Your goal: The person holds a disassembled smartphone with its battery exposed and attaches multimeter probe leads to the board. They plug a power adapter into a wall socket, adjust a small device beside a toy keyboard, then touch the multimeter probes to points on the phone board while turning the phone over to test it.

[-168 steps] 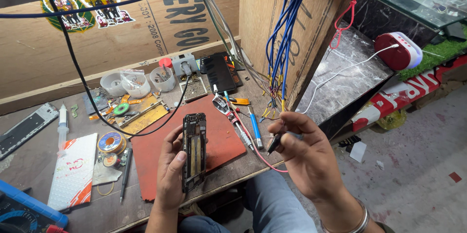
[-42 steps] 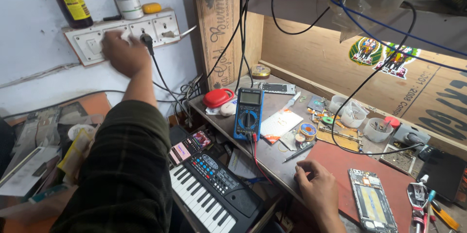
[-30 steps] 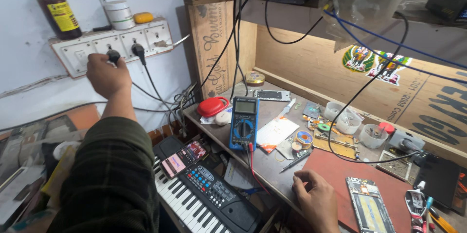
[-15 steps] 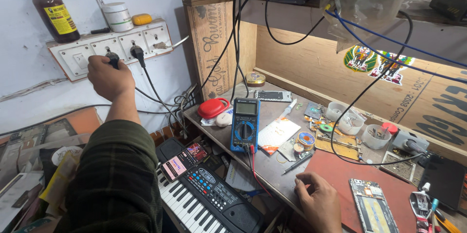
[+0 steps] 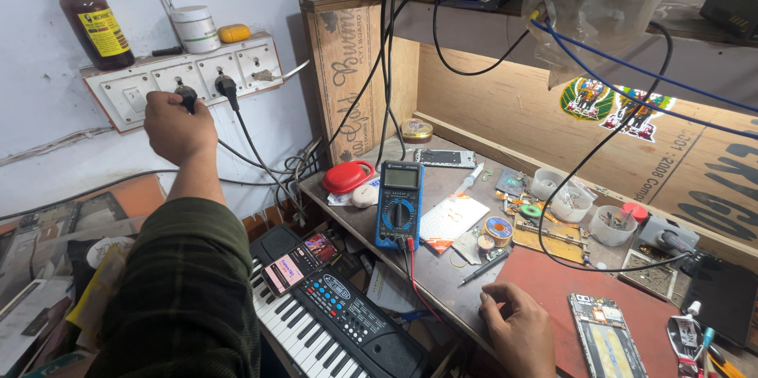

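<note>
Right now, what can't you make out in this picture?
Head view only:
- Plug: the left hand covers its grip, so pushing or pulling is unclear.
- Phone: cut off by the bottom edge.
- Right hand: palm hidden against the bench.
- Small parts in the cups: too small.

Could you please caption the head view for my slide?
Left hand grips black plug at white wall socket strip; right hand rests on cluttered workbench.

The left arm wears a long, dark olive-green sleeve (image 5: pixel 185 291) of soft, slightly fuzzy woven cloth, crossed by a faint plaid of thin darker lines. Its cuff ends at the wrist, leaving the left hand (image 5: pixel 178 127) bare, with no ring, watch or band visible. The right hand (image 5: pixel 517 330) is also bare, without rings; only its back and curled fingers (image 5: pixel 493 308) show at the frame's lower edge.
</note>
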